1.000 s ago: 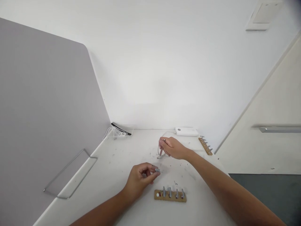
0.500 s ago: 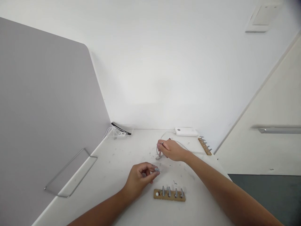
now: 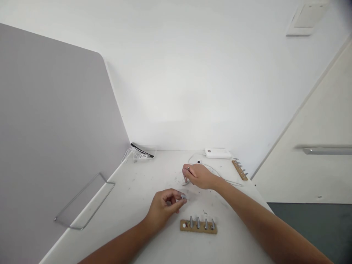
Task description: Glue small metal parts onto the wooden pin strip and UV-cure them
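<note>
My left hand pinches a small silvery-grey piece between thumb and fingertips; only part of it shows. My right hand, a little farther back and to the right, is closed round a slim pen-like tool with a shiny metal end sticking up past the fingers. The tool's lower end is mostly hidden by the hand. Just in front of my hands lies a brown strip with several grey pointed pieces standing on it. A white round spot shows at its left end.
A white box-shaped device with a pale cable sits at the wall. Another brown strip with grey points lies at right. A clear tray holds a black strap. A wire frame stands along the left edge by a grey panel.
My right hand has shifted slightly left, and the tool's metal end sits a little lower. The left hand keeps its pinch nearly in place. The camera view has moved slightly.
</note>
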`<state>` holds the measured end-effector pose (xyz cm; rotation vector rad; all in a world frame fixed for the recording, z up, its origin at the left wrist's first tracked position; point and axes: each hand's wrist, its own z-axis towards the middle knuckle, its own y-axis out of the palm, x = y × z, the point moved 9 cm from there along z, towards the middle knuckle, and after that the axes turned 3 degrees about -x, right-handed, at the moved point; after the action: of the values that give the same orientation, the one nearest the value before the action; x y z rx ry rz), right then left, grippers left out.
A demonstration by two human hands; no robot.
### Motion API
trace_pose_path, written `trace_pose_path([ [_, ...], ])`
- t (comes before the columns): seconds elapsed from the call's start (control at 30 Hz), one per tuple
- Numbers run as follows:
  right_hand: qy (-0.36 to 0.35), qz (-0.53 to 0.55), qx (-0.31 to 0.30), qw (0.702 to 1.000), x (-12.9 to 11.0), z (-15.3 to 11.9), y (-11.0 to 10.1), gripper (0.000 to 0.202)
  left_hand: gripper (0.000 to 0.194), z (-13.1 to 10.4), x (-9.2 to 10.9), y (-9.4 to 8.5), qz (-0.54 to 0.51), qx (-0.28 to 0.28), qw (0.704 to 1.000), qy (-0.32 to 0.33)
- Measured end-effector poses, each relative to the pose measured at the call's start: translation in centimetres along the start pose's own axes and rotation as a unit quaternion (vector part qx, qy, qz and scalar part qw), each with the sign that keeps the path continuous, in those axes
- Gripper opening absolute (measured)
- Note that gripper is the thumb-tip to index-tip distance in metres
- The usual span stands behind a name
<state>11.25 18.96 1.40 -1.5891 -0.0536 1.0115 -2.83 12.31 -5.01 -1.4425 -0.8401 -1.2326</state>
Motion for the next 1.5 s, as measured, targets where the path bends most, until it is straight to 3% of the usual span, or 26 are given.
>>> trace_pose_path([
  [1.0,-0.01,0.033,0.03,0.999,1.7,0.5,1.0,0.038,0.027,0.0,0.3,0.3,0.002,-0.011,1.0,0.002],
  [1.5,-0.055,0.041,0.023,0.997,0.5,0.2,1.5,0.034,0.025,0.0,0.3,0.3,-0.011,-0.01,1.0,0.013],
])
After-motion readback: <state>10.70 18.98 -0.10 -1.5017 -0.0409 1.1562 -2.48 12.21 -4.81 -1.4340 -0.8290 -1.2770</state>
